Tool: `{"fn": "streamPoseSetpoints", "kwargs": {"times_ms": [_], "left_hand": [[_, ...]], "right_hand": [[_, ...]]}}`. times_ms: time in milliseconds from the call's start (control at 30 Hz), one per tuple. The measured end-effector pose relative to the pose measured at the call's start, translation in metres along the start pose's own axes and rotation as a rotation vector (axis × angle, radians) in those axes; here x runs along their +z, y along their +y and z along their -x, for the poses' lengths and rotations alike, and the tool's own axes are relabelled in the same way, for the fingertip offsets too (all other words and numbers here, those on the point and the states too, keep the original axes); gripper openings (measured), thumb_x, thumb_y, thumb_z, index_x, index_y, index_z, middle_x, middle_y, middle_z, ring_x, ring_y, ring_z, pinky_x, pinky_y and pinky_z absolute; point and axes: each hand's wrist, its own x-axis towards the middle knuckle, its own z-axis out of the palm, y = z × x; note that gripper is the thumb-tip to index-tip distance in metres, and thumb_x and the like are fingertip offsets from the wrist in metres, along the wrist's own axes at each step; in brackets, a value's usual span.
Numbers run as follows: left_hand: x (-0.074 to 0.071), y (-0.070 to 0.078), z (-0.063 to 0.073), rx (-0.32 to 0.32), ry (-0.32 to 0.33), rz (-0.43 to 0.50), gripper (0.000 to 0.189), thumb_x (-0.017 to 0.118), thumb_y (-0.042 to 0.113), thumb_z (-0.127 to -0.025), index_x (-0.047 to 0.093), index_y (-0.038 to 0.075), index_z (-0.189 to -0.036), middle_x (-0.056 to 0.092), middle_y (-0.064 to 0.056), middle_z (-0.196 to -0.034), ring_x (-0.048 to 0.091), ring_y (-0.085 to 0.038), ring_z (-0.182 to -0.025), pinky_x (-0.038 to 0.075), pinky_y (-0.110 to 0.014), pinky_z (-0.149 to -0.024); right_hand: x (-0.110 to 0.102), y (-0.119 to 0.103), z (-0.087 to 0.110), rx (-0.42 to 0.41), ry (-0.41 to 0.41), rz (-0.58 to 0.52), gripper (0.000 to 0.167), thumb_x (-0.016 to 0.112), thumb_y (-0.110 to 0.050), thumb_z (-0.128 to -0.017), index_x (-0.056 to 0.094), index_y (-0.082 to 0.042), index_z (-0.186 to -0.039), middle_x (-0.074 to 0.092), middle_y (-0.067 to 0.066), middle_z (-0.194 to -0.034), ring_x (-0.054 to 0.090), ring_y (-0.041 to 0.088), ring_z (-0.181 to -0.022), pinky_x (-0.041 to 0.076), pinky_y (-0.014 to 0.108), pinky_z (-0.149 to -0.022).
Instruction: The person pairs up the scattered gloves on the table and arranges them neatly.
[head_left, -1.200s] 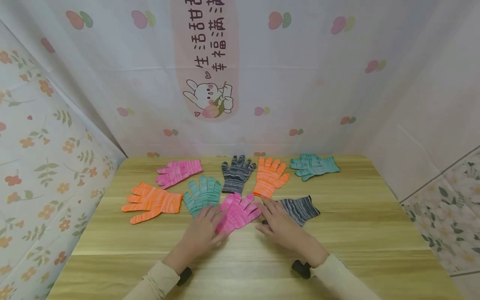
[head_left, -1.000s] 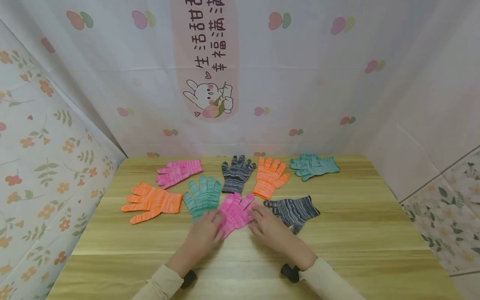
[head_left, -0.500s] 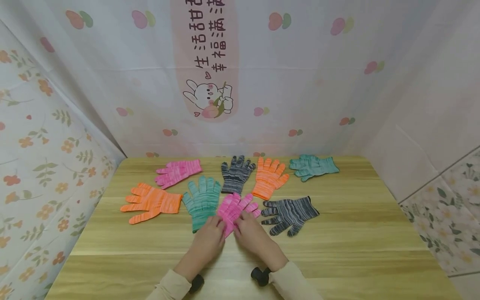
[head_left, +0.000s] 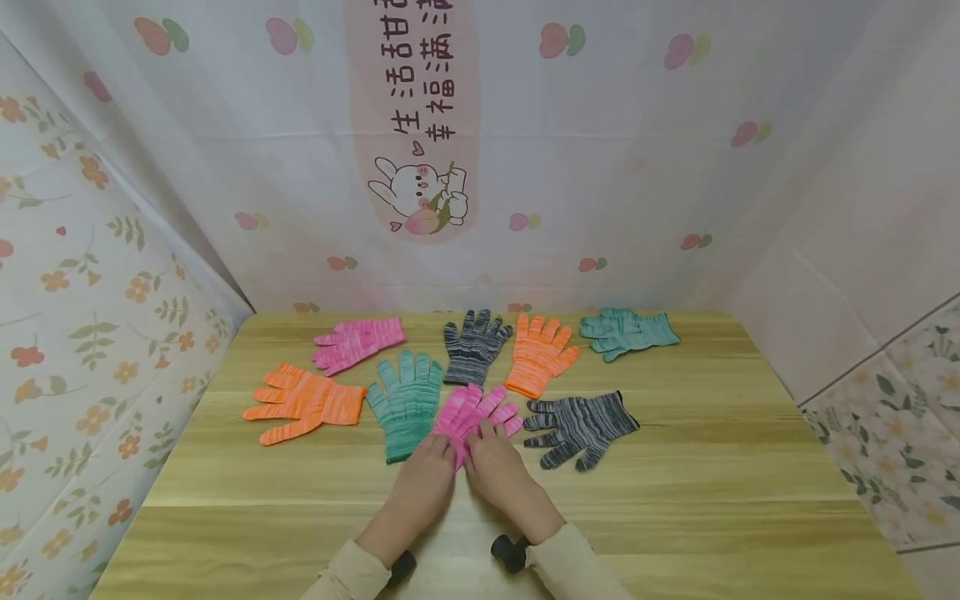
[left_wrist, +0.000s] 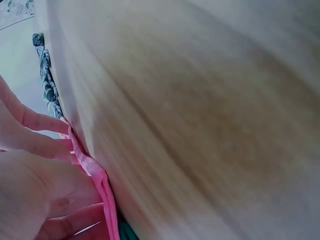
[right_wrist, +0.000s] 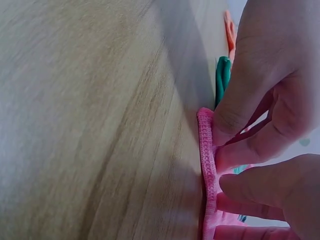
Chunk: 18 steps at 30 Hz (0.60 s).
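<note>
Pink glove partly beneath both hands

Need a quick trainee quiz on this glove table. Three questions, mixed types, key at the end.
1. Multiple choice. The left hand and right hand both touch the same glove. What colour is it?
A) grey
B) pink
C) orange

2. True or false: the nearer grey striped glove lies with its cuff turned away from that glove.

3. Fill in the blank: counting the one in question 1, the table holds ___ gloves in all.

Key: 1. B. 2. True. 3. Eight.
</note>
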Motion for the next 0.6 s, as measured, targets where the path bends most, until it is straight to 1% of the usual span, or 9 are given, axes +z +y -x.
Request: {"fn": "streamPoseSetpoints", "kwargs": {"times_ms": [100,200,233,333,433,467,500,600], "left_hand": [[-0.001,0.002,-0.001,0.000,-0.008,-0.006,0.018,0.054,0.004,-0.086,0.065,-0.002,-0.098,0.058,-0.006,-0.094,0.054,-0.019,-0.092,0.048,-0.029,-0.088],[-0.002,0.004,0.000,-0.005,0.000,0.002,0.017,0.055,0.002,-0.084,0.066,-0.003,-0.097,0.056,-0.005,-0.091,0.053,-0.018,-0.087,0.050,-0.028,-0.082],[-0.002,0.005,0.000,-0.009,0.003,0.006,0.017,0.055,0.002,-0.084,0.066,-0.003,-0.096,0.056,-0.005,-0.090,0.053,-0.018,-0.086,0.051,-0.028,-0.080],[-0.004,0.007,0.001,-0.018,-0.005,0.012,0.017,0.055,0.001,-0.084,0.066,-0.003,-0.097,0.055,-0.005,-0.089,0.052,-0.017,-0.084,0.051,-0.027,-0.078],[-0.005,0.010,0.002,-0.031,-0.026,0.034,0.018,0.054,0.002,-0.085,0.066,-0.003,-0.098,0.055,-0.005,-0.089,0.051,-0.017,-0.084,0.051,-0.026,-0.077],[-0.005,0.011,0.002,-0.032,-0.033,0.039,0.018,0.054,0.002,-0.085,0.066,-0.003,-0.099,0.055,-0.005,-0.090,0.051,-0.017,-0.084,0.051,-0.026,-0.078],[-0.004,0.011,0.003,-0.033,-0.041,0.045,0.019,0.055,0.003,-0.086,0.065,-0.003,-0.099,0.056,-0.005,-0.091,0.052,-0.017,-0.085,0.051,-0.027,-0.079],[-0.002,0.010,0.006,-0.049,-0.054,0.078,0.021,0.058,0.009,-0.085,0.065,-0.001,-0.102,0.058,-0.006,-0.098,0.054,-0.019,-0.094,0.050,-0.029,-0.086]], "right_hand": [[-0.001,0.000,0.000,-0.004,0.012,-0.009,0.015,0.063,-0.017,-0.085,0.065,-0.002,-0.087,0.051,0.010,-0.087,0.046,0.023,-0.078,0.042,0.030,-0.062],[-0.002,0.000,0.001,-0.014,0.030,-0.029,0.016,0.063,-0.016,-0.085,0.064,-0.001,-0.088,0.050,0.011,-0.086,0.045,0.023,-0.078,0.042,0.030,-0.061],[0.002,0.003,0.001,-0.031,0.053,-0.028,0.018,0.060,-0.018,-0.088,0.064,-0.001,-0.088,0.050,0.011,-0.087,0.044,0.024,-0.079,0.042,0.030,-0.061],[0.001,0.003,0.003,-0.033,0.054,-0.045,0.019,0.060,-0.018,-0.088,0.064,0.000,-0.090,0.052,0.014,-0.092,0.046,0.026,-0.082,0.045,0.031,-0.062],[0.000,0.004,0.005,-0.015,0.022,-0.054,0.021,0.059,-0.019,-0.089,0.065,0.000,-0.094,0.054,0.017,-0.102,0.049,0.028,-0.089,0.049,0.034,-0.066],[-0.004,0.002,0.005,0.006,-0.008,-0.063,0.020,0.062,-0.016,-0.086,0.065,0.001,-0.095,0.055,0.018,-0.105,0.050,0.029,-0.090,0.050,0.036,-0.067],[-0.004,0.002,0.006,0.013,-0.021,-0.063,0.020,0.062,-0.017,-0.087,0.065,0.001,-0.095,0.055,0.018,-0.106,0.050,0.029,-0.091,0.051,0.036,-0.068],[-0.002,0.004,0.007,0.015,-0.048,-0.054,0.020,0.062,-0.017,-0.087,0.066,0.000,-0.097,0.055,0.016,-0.106,0.049,0.027,-0.090,0.050,0.034,-0.067]]}}
